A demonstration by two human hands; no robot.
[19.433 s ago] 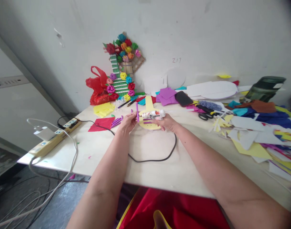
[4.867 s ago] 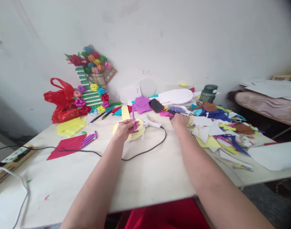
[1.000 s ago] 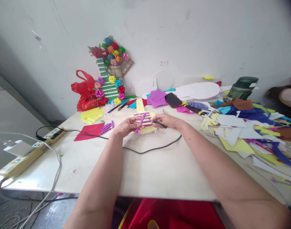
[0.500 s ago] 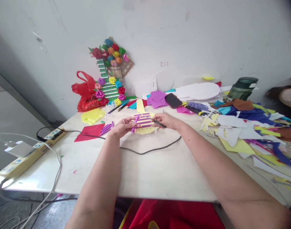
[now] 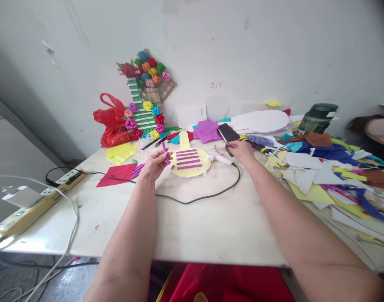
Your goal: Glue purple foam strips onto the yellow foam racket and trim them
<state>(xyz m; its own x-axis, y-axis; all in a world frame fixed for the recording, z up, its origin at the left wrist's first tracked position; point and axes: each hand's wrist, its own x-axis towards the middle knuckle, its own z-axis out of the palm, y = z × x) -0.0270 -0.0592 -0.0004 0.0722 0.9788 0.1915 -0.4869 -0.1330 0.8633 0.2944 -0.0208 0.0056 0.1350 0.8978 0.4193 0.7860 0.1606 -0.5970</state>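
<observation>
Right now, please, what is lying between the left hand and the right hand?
In the head view, between the left hand and the right hand lie the yellow board with purple strips and the white glue gun.

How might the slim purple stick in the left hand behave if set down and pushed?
The purple stick looks round, so would probably roll. Standing straight from the left hand, it seems fairly stiff; being slim, likely light.

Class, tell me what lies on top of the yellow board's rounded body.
Several purple strips lie across the yellow board, with small dark dots showing nearer the person. The surface under the strips is covered, so unseen.
</observation>
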